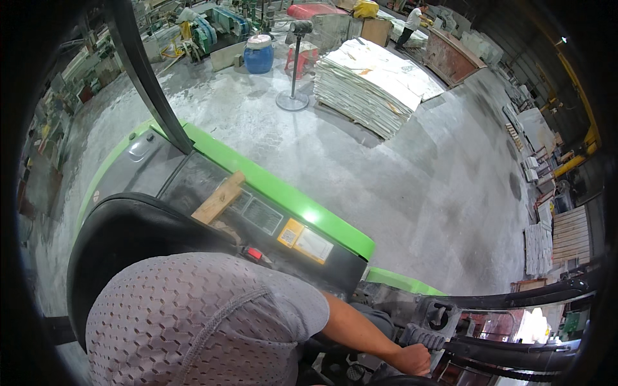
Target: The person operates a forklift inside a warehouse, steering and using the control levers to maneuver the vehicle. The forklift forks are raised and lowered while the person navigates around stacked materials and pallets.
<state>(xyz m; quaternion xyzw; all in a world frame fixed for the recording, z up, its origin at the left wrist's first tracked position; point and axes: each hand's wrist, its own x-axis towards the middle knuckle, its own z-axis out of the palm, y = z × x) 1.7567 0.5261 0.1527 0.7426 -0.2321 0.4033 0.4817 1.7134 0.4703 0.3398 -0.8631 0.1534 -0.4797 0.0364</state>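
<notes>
I sit in a green and dark grey forklift, and my left arm in a grey mesh sleeve reaches toward the lower right. My left hand [411, 359] is closed in a fist at the black steering wheel [398, 381], of which only part of the rim shows at the lower edge. What lies inside the fingers is mostly hidden. A ribbed dark boot [421, 337] is just beyond the fist. My right hand is out of view. Behind my shoulder rises the black seat back [122, 222].
A wooden block [219, 198] rests on the green-edged side cover [277, 186]. Outside stand a stack of pale stone slabs [373, 83], a round-based metal stand [293, 101], a blue drum [258, 58] and a red stool [302, 59]. Far off, a person [411, 27] stands near a rusty bin [450, 58].
</notes>
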